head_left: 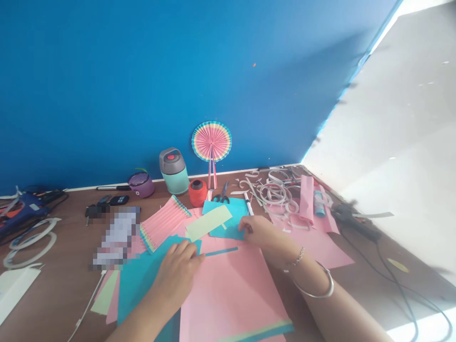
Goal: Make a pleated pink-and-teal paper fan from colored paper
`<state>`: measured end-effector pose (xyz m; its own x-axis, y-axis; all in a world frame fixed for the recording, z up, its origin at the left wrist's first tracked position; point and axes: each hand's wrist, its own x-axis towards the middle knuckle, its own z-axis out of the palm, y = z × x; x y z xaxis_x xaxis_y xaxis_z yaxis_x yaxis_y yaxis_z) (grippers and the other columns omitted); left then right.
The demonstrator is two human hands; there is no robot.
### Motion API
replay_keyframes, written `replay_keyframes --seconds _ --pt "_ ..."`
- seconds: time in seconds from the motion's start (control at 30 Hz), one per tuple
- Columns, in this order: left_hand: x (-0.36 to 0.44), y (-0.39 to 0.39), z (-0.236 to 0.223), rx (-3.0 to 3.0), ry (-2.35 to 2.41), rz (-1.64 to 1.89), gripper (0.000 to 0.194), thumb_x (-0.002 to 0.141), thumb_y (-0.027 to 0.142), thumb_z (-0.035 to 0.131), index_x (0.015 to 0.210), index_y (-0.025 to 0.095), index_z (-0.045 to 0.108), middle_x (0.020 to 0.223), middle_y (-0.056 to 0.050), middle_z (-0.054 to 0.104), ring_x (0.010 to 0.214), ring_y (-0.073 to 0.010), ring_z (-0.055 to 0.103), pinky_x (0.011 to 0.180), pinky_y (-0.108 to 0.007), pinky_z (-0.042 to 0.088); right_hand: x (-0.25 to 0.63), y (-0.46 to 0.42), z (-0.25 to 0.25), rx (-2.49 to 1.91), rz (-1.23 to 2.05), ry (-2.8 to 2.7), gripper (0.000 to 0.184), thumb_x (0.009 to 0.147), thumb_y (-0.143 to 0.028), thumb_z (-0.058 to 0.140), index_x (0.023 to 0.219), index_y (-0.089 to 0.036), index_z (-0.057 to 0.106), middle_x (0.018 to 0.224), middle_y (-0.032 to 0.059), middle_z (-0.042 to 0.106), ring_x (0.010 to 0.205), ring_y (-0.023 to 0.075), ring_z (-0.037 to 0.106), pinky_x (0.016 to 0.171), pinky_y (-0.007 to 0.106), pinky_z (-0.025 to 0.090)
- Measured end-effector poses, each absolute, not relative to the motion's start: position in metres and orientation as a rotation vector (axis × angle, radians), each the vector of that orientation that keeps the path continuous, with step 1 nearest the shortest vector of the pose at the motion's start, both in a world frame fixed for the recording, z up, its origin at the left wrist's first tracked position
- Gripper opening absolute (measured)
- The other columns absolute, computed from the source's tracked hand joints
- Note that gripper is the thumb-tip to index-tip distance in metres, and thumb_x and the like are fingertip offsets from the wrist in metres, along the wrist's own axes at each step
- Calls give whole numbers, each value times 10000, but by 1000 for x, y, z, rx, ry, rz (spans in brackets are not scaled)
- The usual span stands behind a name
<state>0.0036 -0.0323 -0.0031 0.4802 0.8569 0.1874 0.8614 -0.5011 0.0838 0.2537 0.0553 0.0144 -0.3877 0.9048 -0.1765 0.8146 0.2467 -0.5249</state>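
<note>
"Now, the head view?"

"Left hand: on the teal sheet, grip released. Right hand: curled at the teal card; its grip cannot be told."

"And the teal strip?"

"On the pink sheet, well short of the surface's rear edge."

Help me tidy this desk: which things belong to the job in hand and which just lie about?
Probably in the job:
- large pink sheet
- large teal sheet
- thin teal strip
- light green strip
- pleated pink paper
- scissors

Apparently just lying about:
- grey-and-mint flask
- purple pot
</note>
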Motion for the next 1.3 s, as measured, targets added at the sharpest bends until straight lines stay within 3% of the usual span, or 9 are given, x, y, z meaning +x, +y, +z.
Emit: replay_keyframes --seconds 0.1,0.23,0.43,0.53,0.7,0.83,1.0,1.17,1.3 --pt "2 -31 3 -2682 -1560 -298 392 802 -13 396 867 229 697 745 -39 597 778 -196 494 675 -329 355 263 64 24 -1645 791 -2181 187 729 -132 484 789 -176 655 758 16 656 672 133 563 567 213 361" --pt "1 -31 7 -2692 -1548 -319 335 794 21 416 840 224 679 756 -33 620 777 -210 511 699 -341 350 276 70 41 -1710 781 -1986 222 793 -208 436 819 -165 652 713 23 650 637 148 571 556 236 381" --pt "0 -29 9 -2663 -1654 -251 359 777 -11 367 825 214 643 792 -31 635 798 -217 538 709 -339 348 238 28 50 -1266 902 -2551 212 726 -176 554 894 -218 677 901 18 683 801 166 594 638 242 397" --pt "1 -29 14 -2639 -1749 -153 393 761 -23 346 850 222 640 829 -33 651 812 -221 557 703 -340 357 210 6 37 -875 674 -2898 121 752 -190 542 777 -191 660 813 37 669 811 187 574 665 272 381" --pt "-9 -25 11 -2592 -1821 -258 391 797 36 332 934 223 647 892 -43 684 872 -210 599 741 -336 404 196 0 28 -816 343 -3031 117 793 -220 531 772 -159 628 802 60 658 768 187 560 637 292 347" --pt "-28 -20 12 -2294 -1937 -453 368 823 96 320 1035 182 608 784 -52 680 768 -226 608 685 -346 429 197 3 33 -803 296 -3064 131 796 -200 518 722 -165 621 781 45 661 729 172 561 608 291 329" --pt "-20 -26 15 -2537 -1498 -853 315 843 93 332 736 213 603 762 -33 635 760 -178 572 692 -301 435 196 5 26 -840 426 -2949 130 745 -165 531 812 -166 643 853 55 664 751 173 578 640 278 371" --pt "16 -41 -11 -2810 -1012 -1042 335 747 42 344 667 230 609 610 -18 581 601 -155 534 556 -259 440 199 15 14 -801 667 -2680 279 737 -88 489 960 -171 635 942 48 654 848 158 600 695 230 433" --pt "24 -41 -19 -2855 -984 -785 388 707 30 415 958 219 643 984 -44 695 919 -203 620 806 -319 517 213 39 6 -1026 573 -2318 267 802 -63 442 943 -183 635 940 43 669 897 156 597 793 258 444"
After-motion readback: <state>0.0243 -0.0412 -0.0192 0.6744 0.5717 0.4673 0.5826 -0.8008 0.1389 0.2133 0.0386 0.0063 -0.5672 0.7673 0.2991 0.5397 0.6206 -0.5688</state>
